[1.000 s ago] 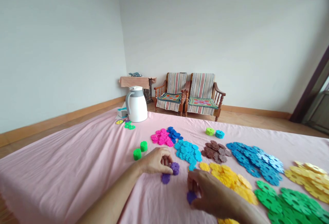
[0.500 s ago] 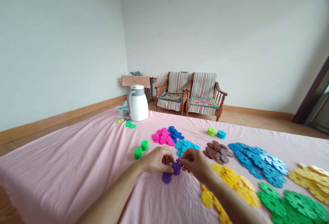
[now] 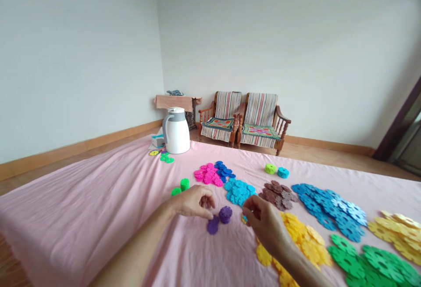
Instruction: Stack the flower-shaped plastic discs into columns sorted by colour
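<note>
Pink cloth [image 3: 197, 258]: we find left hand [image 3: 193, 202] just left of purple stack [image 3: 225, 214], fingers parted; right hand [image 3: 264, 220] farther off, right, grip unclear.

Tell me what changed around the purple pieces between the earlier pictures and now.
The right hand brought a purple piece leftward and forward to the purple stack, let it go, and drew back right. The left hand let go of the stack and eased left. The loose purple disc beside it, the white jug and the pink pile stayed put.
</note>
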`<state>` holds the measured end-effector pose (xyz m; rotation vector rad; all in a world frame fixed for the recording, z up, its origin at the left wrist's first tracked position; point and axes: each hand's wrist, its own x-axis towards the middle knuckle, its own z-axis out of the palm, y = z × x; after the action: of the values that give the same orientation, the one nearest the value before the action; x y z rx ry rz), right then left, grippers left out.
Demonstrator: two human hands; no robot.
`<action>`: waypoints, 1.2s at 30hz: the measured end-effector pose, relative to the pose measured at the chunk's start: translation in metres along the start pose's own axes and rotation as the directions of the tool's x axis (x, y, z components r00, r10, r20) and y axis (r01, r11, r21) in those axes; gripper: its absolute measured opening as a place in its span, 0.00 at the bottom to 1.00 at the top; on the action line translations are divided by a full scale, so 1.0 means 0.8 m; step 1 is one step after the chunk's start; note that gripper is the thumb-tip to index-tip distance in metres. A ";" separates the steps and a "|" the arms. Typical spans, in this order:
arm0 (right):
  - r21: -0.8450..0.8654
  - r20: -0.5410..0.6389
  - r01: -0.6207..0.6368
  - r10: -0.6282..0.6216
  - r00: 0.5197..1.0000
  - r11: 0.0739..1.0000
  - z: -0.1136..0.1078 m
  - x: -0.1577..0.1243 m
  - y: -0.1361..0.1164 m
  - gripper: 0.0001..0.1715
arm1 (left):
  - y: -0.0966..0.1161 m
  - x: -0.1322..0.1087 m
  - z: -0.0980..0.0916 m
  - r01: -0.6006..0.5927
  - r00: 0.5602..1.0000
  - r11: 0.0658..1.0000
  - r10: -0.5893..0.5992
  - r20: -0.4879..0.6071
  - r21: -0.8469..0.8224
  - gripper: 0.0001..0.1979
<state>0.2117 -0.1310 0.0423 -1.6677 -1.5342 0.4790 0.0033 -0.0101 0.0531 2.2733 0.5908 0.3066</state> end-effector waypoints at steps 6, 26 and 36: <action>-0.036 -0.072 0.028 -0.030 0.997 0.999 -0.002 -0.014 0.016 0.11 | 0.009 -0.006 -0.002 0.048 0.991 0.993 -0.061 0.119 0.109 0.23; 0.017 -0.046 0.002 -0.002 0.999 1.000 -0.013 -0.014 0.018 0.09 | 0.022 0.012 0.022 0.011 0.971 0.882 -0.122 -0.206 -0.470 0.15; -0.027 -0.028 0.035 -0.035 0.999 0.999 -0.003 -0.019 0.010 0.08 | 0.018 0.022 0.042 0.070 0.963 0.871 -0.186 -0.195 -0.486 0.12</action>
<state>0.2156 -0.1459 0.0340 -1.6580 -1.5526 0.4168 0.0363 -0.0309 0.0414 1.7238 0.6987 0.5940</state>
